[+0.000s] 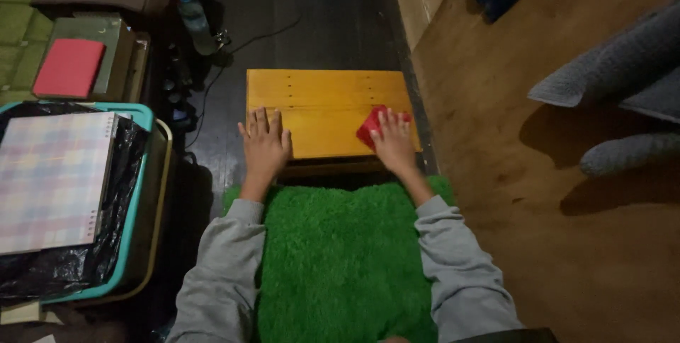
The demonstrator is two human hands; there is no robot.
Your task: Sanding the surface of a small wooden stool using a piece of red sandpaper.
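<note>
Bottle (195, 21), notebook (53, 180) beside stool (319, 92)

A small rectangular table of yellow-orange varnished wood (319, 99) stands on the dark floor, its top made of planks running left to right, with small dark screw marks along the far plank. It sits at twelve o'clock from the green shaggy mat. A small red cloth (371, 127), crumpled into a rough wedge, lies on the tabletop towards its four o'clock corner, partly covered by fingers, with its left part showing bright against the wood.
</note>
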